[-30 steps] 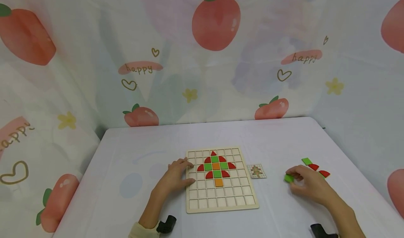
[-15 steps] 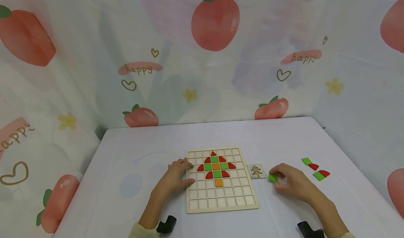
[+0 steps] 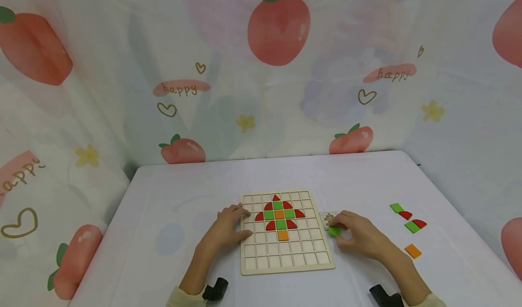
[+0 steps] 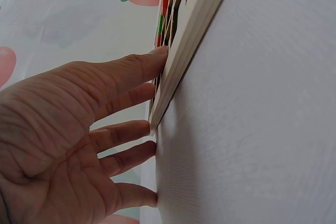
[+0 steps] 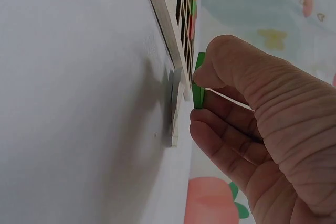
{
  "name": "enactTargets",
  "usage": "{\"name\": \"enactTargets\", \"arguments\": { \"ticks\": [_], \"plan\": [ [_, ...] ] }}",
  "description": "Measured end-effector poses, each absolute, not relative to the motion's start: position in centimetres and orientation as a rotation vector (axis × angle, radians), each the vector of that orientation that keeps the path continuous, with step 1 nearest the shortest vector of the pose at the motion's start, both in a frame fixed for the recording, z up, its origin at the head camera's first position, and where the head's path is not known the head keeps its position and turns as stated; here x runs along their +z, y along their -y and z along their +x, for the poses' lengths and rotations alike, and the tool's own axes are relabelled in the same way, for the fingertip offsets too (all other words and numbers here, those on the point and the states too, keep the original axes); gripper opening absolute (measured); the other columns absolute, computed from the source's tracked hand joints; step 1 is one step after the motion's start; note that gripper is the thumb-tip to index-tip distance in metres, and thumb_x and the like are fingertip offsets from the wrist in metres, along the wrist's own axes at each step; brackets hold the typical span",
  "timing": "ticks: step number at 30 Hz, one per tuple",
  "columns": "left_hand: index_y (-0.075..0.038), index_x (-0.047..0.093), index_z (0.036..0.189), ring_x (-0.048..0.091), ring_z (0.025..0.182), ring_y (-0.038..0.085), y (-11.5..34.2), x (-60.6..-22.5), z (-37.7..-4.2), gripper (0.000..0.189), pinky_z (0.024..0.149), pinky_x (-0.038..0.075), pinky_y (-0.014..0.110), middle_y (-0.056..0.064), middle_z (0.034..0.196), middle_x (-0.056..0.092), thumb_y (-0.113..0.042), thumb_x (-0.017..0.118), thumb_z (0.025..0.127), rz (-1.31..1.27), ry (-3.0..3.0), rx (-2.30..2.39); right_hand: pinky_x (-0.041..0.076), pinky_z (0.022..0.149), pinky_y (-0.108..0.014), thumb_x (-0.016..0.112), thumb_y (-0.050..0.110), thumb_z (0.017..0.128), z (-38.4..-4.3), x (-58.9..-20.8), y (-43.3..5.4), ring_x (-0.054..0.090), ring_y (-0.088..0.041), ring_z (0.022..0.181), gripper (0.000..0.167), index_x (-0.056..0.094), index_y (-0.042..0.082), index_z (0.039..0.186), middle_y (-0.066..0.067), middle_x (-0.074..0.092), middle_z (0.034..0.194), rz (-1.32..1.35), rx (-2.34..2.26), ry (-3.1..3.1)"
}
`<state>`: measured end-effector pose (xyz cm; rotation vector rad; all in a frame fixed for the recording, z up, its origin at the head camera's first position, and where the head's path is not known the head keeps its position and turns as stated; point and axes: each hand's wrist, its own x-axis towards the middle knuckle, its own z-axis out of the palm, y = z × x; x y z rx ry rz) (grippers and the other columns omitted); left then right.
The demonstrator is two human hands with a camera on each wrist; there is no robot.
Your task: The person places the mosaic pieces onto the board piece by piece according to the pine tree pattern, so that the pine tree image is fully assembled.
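A wooden grid board (image 3: 287,257) lies on the table, its cells partly filled with red, green and orange tiles in a tree shape. My left hand (image 3: 226,227) rests on the board's left edge, fingers spread; in the left wrist view the thumb (image 4: 142,65) touches the rim. My right hand (image 3: 360,234) pinches a green square tile (image 3: 334,231) between thumb and fingers, above the small pattern card (image 3: 325,217) beside the board. The right wrist view shows the green tile (image 5: 198,82) on edge, apart from the card below it. The hand hides part of the card.
To the right lie loose tiles: a green square (image 3: 396,208), a red piece (image 3: 405,215), another green square (image 3: 412,227), a red piece (image 3: 419,223) and an orange square (image 3: 413,251). A printed cloth (image 3: 277,112) hangs behind the white table.
My right hand has carried the green tile leftward from the loose tiles to over the pattern card. The orange tile on the right has come into sight. My left hand stays put.
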<state>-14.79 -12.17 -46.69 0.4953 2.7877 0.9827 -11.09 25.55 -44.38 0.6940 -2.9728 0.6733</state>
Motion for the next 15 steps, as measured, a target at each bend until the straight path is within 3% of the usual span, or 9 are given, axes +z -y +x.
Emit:
{"name": "enactTargets", "arguments": {
  "ticks": [15],
  "plan": [
    [-0.010, 0.067, 0.126, 0.041, 0.141, 0.047, 12.2, -46.8, -14.8, 0.045, 0.113, 0.021, 0.076, 0.023, 0.151, 0.049, -0.021, 0.084, 0.086, 0.510, -2.787, 0.982, 0.056, 0.088, -0.036, 0.076, 0.008, 0.081, -11.8, -44.6, -21.2, 0.059, -0.009, 0.097, 0.028, 0.070, 0.017, 0.106, 0.011, 0.065, 0.104, 0.907, 0.697, 2.953]
  ]
}}
